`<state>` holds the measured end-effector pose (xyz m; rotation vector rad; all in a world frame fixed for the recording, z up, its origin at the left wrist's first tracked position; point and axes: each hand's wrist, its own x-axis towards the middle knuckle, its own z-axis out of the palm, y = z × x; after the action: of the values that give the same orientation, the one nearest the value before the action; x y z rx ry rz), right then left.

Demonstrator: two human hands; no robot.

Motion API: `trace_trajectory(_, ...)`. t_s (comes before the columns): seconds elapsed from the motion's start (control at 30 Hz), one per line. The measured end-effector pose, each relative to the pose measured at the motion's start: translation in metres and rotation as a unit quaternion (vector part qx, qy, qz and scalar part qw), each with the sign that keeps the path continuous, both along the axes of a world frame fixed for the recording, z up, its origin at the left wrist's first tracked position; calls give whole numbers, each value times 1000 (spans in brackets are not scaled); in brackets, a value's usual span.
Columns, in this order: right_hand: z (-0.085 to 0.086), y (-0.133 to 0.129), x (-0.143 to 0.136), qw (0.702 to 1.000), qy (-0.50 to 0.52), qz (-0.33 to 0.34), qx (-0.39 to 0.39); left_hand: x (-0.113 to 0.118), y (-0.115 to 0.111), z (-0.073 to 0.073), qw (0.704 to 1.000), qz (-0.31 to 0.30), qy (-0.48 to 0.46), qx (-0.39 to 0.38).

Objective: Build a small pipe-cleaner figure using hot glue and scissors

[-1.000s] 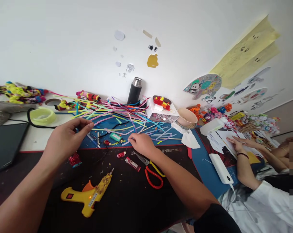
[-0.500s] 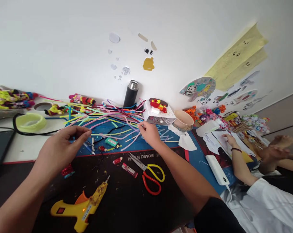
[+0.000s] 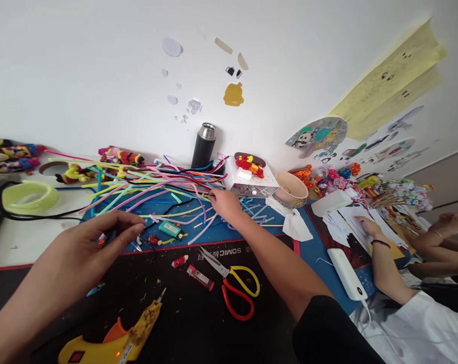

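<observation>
My left hand [image 3: 88,250] hovers over the dark mat at the left, its thumb and forefinger drawn together in a pinch; whatever is between the tips is too small to make out. Further right, my right hand [image 3: 226,206] reaches into a spread of colourful pipe cleaners [image 3: 161,183], with its fingertips pinched on a thin one. Between the hands lie a green lighter [image 3: 171,229] and a small red glittery piece [image 3: 153,240]. Closer to me are scissors [image 3: 229,278] with yellow and red handles, a pink lighter [image 3: 200,277] and a yellow glue gun [image 3: 134,336] with its light on.
A black flask [image 3: 203,146] stands by the wall, left of a white box [image 3: 247,184] and a beige bowl [image 3: 290,188]. Yellow-green tape [image 3: 30,197] and pipe-cleaner figures lie at the left. Two other people's arms and a white power bank [image 3: 346,273] are at the right.
My left hand has come slightly lower and nearer. My right hand has shifted a little left among the pipe cleaners. The camera view has tilted slightly, moving the glue gun lower in the picture.
</observation>
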<state>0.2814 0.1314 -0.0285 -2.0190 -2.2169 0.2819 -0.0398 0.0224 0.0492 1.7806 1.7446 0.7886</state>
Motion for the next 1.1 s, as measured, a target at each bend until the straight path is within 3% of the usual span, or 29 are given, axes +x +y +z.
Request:
trace_trajectory(0.2, 8, 8, -9, 999, -31, 24, -18, 39, 28, 18, 968, -249, 41, -11)
trace_trajectory(0.33, 12, 6, -15, 998, -44, 33, -13, 88, 72, 2, 930, -338, 136, 55)
trace_trajectory(0.47, 18, -1, -15, 998, -49, 26, -1, 125, 117, -37, 920, -341, 174, 86)
trace_trajectory(0.63, 29, -19, -9, 999, -30, 14, 16, 133, 152, -77, 925, -306, 205, 94)
trace_trajectory(0.77, 41, -46, 3, 999, 1, -21, 39, 125, 165, -90, 928, -283, 222, 100)
trace_trajectory(0.9, 48, -80, 34, 994, 51, -63, 74, 122, 169, -95, 931, -272, 221, 101)
trace_trajectory(0.97, 47, -95, 54, 962, 205, -114, 136, 122, 171, -96, 933, -266, 220, 100)
trace_trajectory(1.07, 43, -113, 82, 855, 449, -183, 186, 123, 172, -96, 934, -260, 222, 100)
trace_trajectory(1.1, 41, -116, 90, 839, 472, -194, 192, 124, 172, -95, 934, -258, 224, 100)
